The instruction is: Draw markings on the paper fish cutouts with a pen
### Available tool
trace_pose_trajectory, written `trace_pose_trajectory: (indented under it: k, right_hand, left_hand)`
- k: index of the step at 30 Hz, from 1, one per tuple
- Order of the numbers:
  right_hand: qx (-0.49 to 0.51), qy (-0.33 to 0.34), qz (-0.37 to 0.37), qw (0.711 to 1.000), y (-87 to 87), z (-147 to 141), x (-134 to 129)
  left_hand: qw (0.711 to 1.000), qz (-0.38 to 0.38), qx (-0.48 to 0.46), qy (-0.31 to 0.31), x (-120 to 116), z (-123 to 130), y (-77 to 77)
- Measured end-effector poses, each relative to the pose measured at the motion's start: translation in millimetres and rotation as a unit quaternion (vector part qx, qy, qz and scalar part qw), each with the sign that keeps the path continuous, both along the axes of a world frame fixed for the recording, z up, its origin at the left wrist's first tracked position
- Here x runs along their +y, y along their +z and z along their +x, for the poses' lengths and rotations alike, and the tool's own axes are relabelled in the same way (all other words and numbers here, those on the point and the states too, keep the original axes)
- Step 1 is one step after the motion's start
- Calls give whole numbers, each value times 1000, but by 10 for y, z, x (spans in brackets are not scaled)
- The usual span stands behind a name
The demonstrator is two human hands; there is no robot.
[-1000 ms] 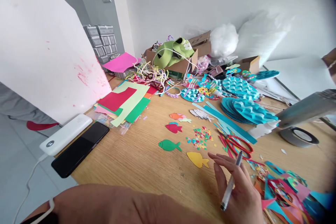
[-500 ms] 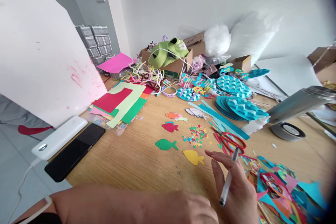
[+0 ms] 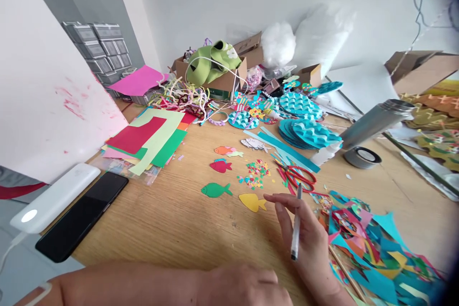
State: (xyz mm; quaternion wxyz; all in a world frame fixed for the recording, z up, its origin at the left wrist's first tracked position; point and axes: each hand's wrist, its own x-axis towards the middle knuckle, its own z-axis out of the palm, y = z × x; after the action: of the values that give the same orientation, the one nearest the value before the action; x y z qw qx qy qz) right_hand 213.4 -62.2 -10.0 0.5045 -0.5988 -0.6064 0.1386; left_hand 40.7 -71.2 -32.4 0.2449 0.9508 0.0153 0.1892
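My right hand (image 3: pixel 303 229) has a pen (image 3: pixel 296 224) tucked between its fingers, cap end upward. Its index fingertip is at the tail of a yellow paper fish (image 3: pixel 252 202); whether it touches cannot be told. Low in the picture, my left hand (image 3: pixel 247 287) lies across the table's near side, smeared by motion, its fingers partly hidden. Beyond the yellow fish are a green fish (image 3: pixel 216 190), a red fish (image 3: pixel 220 166), an orange fish (image 3: pixel 224 150) and a white drawn fish (image 3: pixel 254 144). Small coloured paper dots (image 3: pixel 256 170) lie beside them. Red-handled scissors (image 3: pixel 299 178) rest near the pen.
At left are a phone (image 3: pixel 84 215), a white power bank (image 3: pixel 57 196) and coloured paper sheets (image 3: pixel 154 138). Paper scraps (image 3: pixel 380 244) pile up at right. Blue wavy discs (image 3: pixel 311 133), a tape roll (image 3: pixel 362 157) and a leaning metal flask (image 3: pixel 376 123) stand farther back.
The view has turned to the right, so the table things appear farther left. My right index fingertip has come closer to the yellow fish's tail, the pen still in that hand.
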Motion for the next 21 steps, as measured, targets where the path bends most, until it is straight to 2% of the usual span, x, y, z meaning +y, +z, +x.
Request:
trace_pose_trajectory:
  k: [2,4,7,10,14,17,21]
  right_hand:
    - [34,-17,-11,999,22,-7,-1]
    - [61,-36,-8,997,46,-5,-4]
    - [77,-51,-16,996,66,10,-6]
    - [38,4,-36,999,49,25,7]
    - [-63,105,-23,992,11,15,57]
    - [-109,122,-8,986,3,0,93]
    - [-122,130,-10,984,6,9,104]
  left_hand:
    - [997,59,-42,7,76,-36,172]
    - [992,50,-49,101,157,-71,271]
    - [969,4,-49,244,292,-116,338]
    - [949,-4,-15,314,404,-136,364]
    - [942,18,63,330,434,-129,359]
    - [943,19,94,319,404,-122,352]
    - [948,20,102,301,363,-123,367]
